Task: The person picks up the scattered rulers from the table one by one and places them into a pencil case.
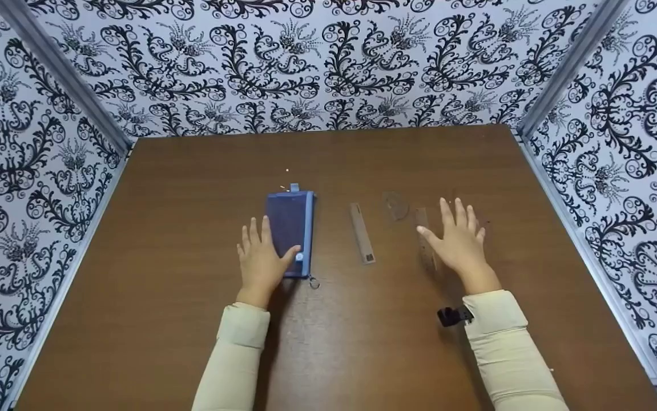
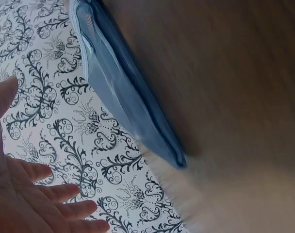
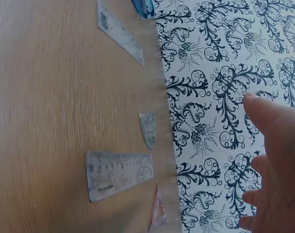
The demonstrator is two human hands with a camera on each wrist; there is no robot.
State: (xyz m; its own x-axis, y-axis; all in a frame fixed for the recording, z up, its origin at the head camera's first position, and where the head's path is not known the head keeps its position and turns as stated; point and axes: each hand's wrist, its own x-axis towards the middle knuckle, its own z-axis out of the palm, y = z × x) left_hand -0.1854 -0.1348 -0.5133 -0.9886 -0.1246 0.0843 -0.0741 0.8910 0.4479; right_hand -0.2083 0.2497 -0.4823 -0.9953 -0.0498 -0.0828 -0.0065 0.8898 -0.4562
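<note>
A blue zip pouch [image 1: 288,228] with a dark see-through front lies left of centre on the table, a small ring at its near corner. My left hand [image 1: 262,254] hovers by its left side with fingers spread; the left wrist view shows it apart from the pouch [image 2: 128,87]. To the right lie two clear rulers, one in the middle [image 1: 362,233] and one farther right [image 1: 426,240], with a clear protractor [image 1: 396,205] behind them. Above the right ruler my right hand [image 1: 459,237] is spread and holds nothing. A pinkish set square [image 3: 158,213] shows in the right wrist view.
The brown wooden table [image 1: 334,342] is bordered by patterned walls [image 1: 328,63] at the back and both sides. Metal frame strips [image 1: 585,245] run along its side edges. A black device [image 1: 454,315] is strapped at the right wrist. Tiny white specks lie behind the pouch.
</note>
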